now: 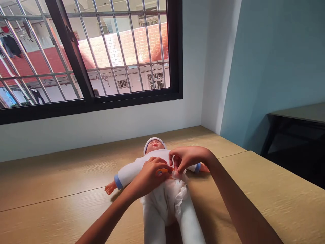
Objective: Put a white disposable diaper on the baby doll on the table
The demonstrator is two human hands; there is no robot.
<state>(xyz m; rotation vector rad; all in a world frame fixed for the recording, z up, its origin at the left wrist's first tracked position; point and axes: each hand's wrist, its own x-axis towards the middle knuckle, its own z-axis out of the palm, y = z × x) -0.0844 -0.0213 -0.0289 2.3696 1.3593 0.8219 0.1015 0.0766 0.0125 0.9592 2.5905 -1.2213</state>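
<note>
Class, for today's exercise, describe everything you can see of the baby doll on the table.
The baby doll lies on its back on a wooden table, arms spread, legs toward the viewer. It wears a white cap, a white suit with blue cuffs, and a crumpled white diaper. Its face and bare hands look like smooth plastic. The person's left hand and right hand touch it at the waist, near something orange.

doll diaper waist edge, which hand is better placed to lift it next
Right, probably: the right hand pinches the diaper edge, while the left hand lies beside it by an orange strip.
</note>
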